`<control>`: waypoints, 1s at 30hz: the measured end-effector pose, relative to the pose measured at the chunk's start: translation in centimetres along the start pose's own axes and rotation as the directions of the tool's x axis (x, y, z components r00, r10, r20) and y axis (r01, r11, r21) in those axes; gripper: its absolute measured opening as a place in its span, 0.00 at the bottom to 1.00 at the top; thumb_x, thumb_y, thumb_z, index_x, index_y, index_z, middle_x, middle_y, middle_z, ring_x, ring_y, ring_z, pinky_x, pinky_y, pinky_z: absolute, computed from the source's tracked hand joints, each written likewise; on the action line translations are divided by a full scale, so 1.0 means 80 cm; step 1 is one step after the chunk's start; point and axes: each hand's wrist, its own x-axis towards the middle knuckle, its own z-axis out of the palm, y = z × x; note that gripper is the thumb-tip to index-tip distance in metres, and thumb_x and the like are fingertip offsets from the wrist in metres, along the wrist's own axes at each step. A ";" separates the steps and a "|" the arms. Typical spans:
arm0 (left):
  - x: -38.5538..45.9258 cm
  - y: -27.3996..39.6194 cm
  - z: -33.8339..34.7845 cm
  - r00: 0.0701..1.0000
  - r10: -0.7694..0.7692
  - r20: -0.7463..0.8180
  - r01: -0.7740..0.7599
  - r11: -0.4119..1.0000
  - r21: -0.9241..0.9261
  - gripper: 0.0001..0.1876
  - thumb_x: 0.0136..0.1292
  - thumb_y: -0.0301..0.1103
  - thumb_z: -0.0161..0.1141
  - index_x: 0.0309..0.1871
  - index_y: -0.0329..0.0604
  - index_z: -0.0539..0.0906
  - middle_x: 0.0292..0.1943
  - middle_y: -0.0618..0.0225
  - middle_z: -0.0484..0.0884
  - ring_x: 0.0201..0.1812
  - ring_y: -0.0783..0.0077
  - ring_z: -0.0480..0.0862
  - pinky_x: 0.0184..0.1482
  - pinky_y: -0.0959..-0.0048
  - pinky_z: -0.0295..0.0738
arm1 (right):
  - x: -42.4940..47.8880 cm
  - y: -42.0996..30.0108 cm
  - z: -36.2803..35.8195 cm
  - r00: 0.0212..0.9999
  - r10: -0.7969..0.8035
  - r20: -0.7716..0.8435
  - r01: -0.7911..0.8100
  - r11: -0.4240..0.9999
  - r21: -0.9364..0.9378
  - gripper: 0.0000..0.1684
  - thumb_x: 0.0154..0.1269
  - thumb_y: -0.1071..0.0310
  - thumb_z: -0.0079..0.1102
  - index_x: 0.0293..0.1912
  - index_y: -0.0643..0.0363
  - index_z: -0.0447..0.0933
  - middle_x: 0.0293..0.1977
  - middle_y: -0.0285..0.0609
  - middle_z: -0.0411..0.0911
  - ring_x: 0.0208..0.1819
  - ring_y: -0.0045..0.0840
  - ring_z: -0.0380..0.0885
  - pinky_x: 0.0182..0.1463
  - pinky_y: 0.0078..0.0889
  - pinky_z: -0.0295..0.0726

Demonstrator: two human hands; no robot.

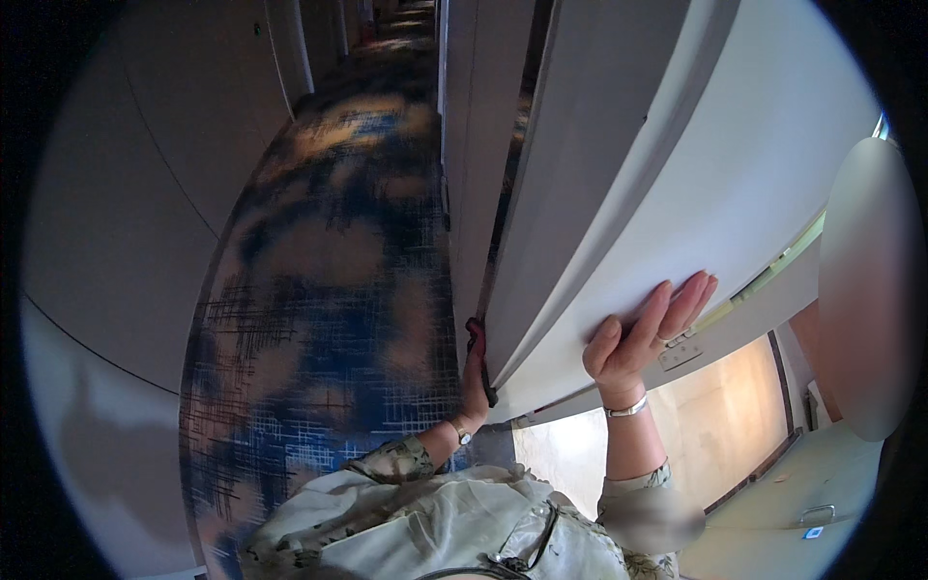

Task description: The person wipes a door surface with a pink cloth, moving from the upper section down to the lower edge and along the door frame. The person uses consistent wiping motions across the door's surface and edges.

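My left hand (475, 395) grips a red-and-black tool handle (475, 333) low against the grey face of a door frame (580, 167). Most of the tool is hidden by the hand and the frame, so its kind cannot be told. A narrow dark strip (511, 159), showing carpet colours, runs upward above it. My right hand (638, 341) rests with spread fingers on a white door panel (696, 210), holding nothing. Close to that wrist, a metal hinge plate (680, 357) is fixed along the panel's edge, near a yellowish strip (768, 279).
A corridor with blue-and-tan patterned carpet (326, 290) stretches away on the left, beside a pale wall (130, 181). At the lower right lie a lit tan floor (718, 413) and a pale cabinet (783, 500) with a metal handle. A blurred patch hides the far right.
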 end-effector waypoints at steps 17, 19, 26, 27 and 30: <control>-0.018 0.033 0.058 0.946 0.323 0.031 -0.324 0.945 0.034 0.34 0.70 0.59 0.30 0.68 0.42 0.58 0.65 0.61 0.64 0.64 0.66 0.63 0.65 0.67 0.53 | -0.014 0.013 -0.008 1.000 -0.006 0.003 0.005 0.998 0.061 0.31 0.65 0.56 0.42 0.64 0.63 0.59 0.66 0.66 0.47 0.68 0.62 0.43 0.68 0.61 0.39; -0.025 0.097 0.088 0.807 0.566 0.170 -0.581 0.812 0.052 0.36 0.69 0.58 0.29 0.69 0.37 0.53 0.66 0.56 0.59 0.66 0.63 0.60 0.66 0.65 0.50 | -0.010 0.008 -0.008 1.000 -0.002 -0.002 0.002 0.998 0.064 0.31 0.65 0.57 0.42 0.64 0.62 0.59 0.66 0.65 0.48 0.68 0.62 0.43 0.68 0.61 0.38; -0.001 0.218 0.126 0.290 0.851 0.438 -0.913 0.109 0.393 0.41 0.66 0.58 0.33 0.69 0.30 0.48 0.68 0.37 0.45 0.69 0.39 0.47 0.67 0.48 0.42 | -0.010 0.002 -0.003 1.000 0.004 -0.009 -0.003 0.997 0.075 0.30 0.65 0.58 0.41 0.63 0.62 0.60 0.66 0.64 0.49 0.68 0.61 0.44 0.68 0.60 0.37; 0.000 0.236 0.135 0.241 0.849 0.470 -0.920 0.045 0.390 0.40 0.66 0.57 0.34 0.69 0.30 0.48 0.68 0.37 0.44 0.69 0.38 0.46 0.67 0.46 0.41 | -0.011 0.004 -0.003 1.000 0.006 -0.008 -0.006 0.997 0.072 0.30 0.65 0.58 0.40 0.63 0.62 0.60 0.66 0.65 0.49 0.68 0.61 0.44 0.68 0.60 0.37; -0.001 0.278 0.149 0.108 0.838 0.535 -0.919 -0.121 0.375 0.39 0.64 0.53 0.37 0.69 0.30 0.51 0.69 0.37 0.41 0.69 0.33 0.44 0.66 0.40 0.40 | -0.007 -0.003 0.000 0.999 -0.002 -0.034 0.004 0.999 0.047 0.30 0.65 0.58 0.39 0.63 0.62 0.60 0.66 0.65 0.49 0.68 0.61 0.45 0.68 0.61 0.38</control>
